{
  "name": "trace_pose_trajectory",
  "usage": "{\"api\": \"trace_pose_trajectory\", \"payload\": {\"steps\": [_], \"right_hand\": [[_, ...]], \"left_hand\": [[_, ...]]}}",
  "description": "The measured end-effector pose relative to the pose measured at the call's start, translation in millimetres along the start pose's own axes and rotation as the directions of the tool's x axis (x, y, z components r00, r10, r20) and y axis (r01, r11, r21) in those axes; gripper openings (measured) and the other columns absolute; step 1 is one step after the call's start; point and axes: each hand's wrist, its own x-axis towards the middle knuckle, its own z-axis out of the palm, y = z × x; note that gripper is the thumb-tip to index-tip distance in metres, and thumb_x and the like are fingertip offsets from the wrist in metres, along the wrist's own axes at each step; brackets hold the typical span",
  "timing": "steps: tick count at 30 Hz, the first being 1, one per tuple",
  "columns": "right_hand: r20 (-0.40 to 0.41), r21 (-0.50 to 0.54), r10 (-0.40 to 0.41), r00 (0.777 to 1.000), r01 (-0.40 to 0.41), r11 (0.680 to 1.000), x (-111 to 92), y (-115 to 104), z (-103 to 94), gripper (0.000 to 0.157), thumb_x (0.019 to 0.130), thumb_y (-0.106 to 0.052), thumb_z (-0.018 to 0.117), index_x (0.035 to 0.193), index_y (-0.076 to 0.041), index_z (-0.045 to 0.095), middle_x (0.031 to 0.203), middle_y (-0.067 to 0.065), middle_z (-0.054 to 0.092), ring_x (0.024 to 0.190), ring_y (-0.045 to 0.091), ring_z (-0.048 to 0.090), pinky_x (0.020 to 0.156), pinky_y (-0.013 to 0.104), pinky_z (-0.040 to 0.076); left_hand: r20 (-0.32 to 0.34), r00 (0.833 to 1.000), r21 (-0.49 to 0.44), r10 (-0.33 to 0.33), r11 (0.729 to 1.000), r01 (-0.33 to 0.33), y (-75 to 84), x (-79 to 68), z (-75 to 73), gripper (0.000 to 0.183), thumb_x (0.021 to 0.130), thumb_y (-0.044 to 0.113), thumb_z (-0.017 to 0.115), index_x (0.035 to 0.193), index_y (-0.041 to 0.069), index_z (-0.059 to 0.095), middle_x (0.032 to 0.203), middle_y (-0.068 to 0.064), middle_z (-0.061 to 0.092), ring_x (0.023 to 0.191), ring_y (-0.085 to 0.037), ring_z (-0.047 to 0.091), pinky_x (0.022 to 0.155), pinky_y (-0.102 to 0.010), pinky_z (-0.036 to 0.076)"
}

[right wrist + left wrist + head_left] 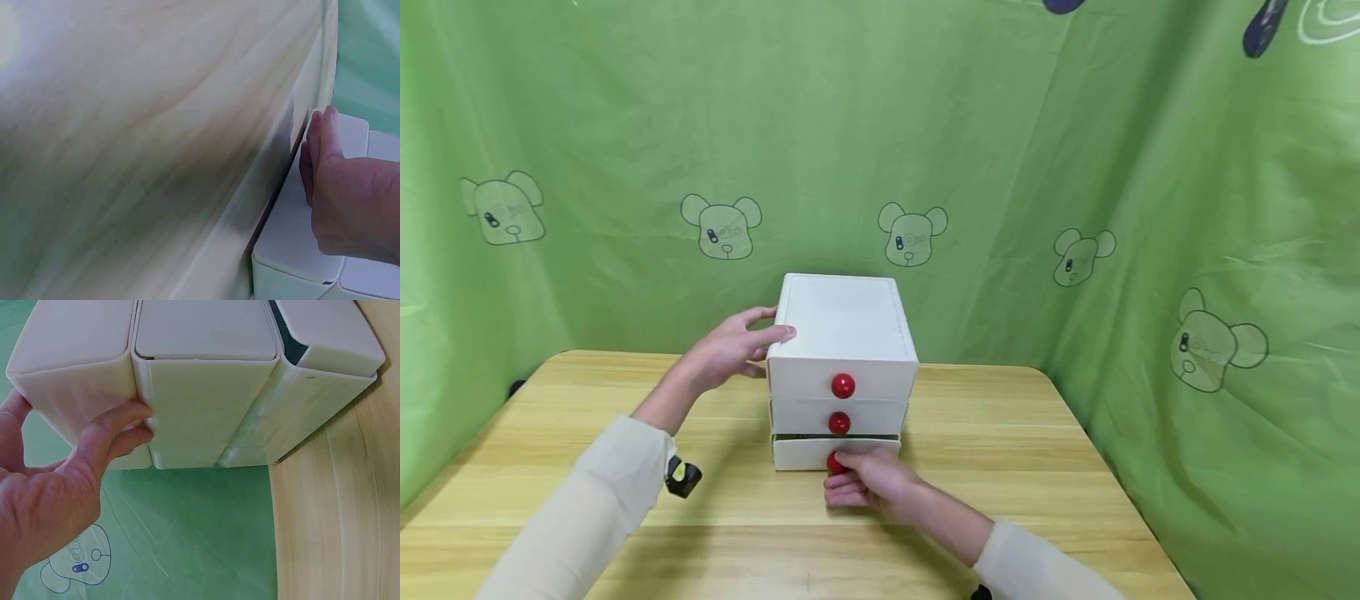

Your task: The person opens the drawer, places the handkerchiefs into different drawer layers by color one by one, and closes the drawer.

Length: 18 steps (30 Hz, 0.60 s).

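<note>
A white cabinet (844, 317) with three stacked drawers stands on the table, each drawer front bearing a round red knob. The bottom drawer (797, 455) sticks out slightly, with a dark gap along its top. My right hand (880, 485) pinches its knob (833, 463) between thumb and forefinger, the other fingers extended below. My left hand (730, 348) rests on the cabinet's left side, its thumb over the top edge. In the left wrist view, fingertips (140, 412) touch the side wall near the seam below the top unit. The right wrist view hides the knob behind the hand.
The wooden table (1000, 450) spreads around the cabinet. Green curtain (820, 125) printed with bear heads hangs behind and along both sides. A black wrist device (682, 477) sits at the left sleeve.
</note>
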Motion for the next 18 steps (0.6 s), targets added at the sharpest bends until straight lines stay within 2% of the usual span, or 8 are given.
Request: {"api": "trace_pose_trajectory", "payload": {"steps": [18], "right_hand": [[-0.019, 0.037, -0.025, 0.999, 0.026, 0.999, 12.8, 0.5, -3.8, 0.037, 0.104, -0.013, 0.054, 0.129, 0.013, 0.053, 0.101, 0.027, 0.071, 0.081, 0.026, 0.076, 0.084, 0.038, 0.064]], "left_hand": [[0.005, 1.000, -0.023, -0.016, 1.000, 0.016, 3.2, -1.8, 3.2, 0.091, 0.098, 0.037, 0.066, 0.164, 0.012, 0.009, 0.153, -0.026, 0.044, 0.141, -0.047, 0.043, 0.107, -0.054, 0.051]]}}
